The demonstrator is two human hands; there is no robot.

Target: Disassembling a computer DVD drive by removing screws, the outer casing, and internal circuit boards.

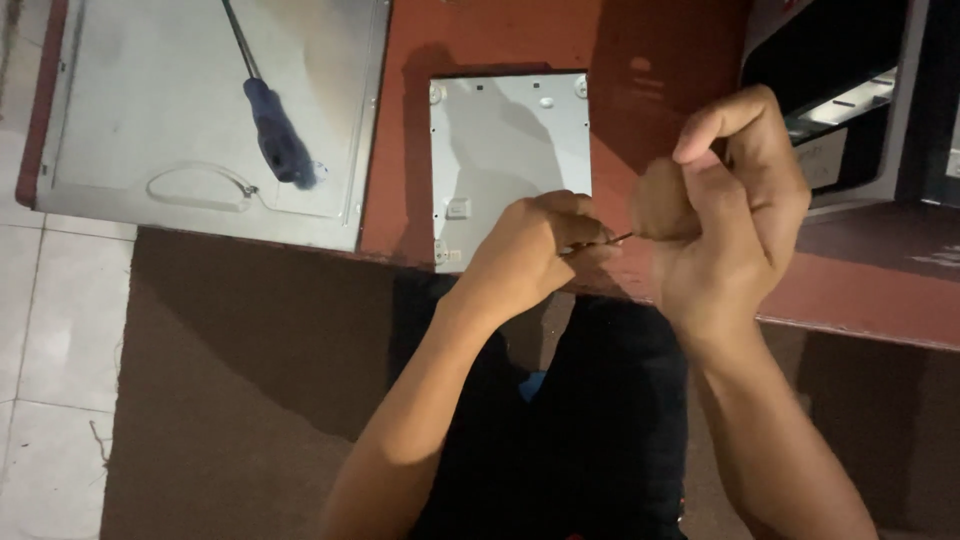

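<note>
thin dark metal rod [618, 238] spanning the short gap between the two hands, over the near edge of the red-brown table [480, 40]. one end pinched under the curled fingers of the left hand [535, 245], fingertips pressed shut on it; other end running into the right hand [725, 215], fist loosely closed, thumb and forefinger bent over the top, motion-blurred at the knuckles. cannot tell whether the right hand actually grips the rod or something on its end, since the blur hides the contact.

counted: two hands, one rod, one screwdriver, one small metal plate, one large metal panel, one dark case.

small grey metal plate [505, 150] flat on the table, just behind the left hand, near corner covered by that hand; round bosses at its far corners. large grey metal panel [150, 110] well apart to the left, overhanging the table edge. blue-handled screwdriver [272, 125] lying on that panel, shaft pointing away. dark open computer case [850, 90] at the far right, close behind the right hand. black clothing [590, 420] below between the forearms, pale tiled floor [40, 330] at the left.
</note>
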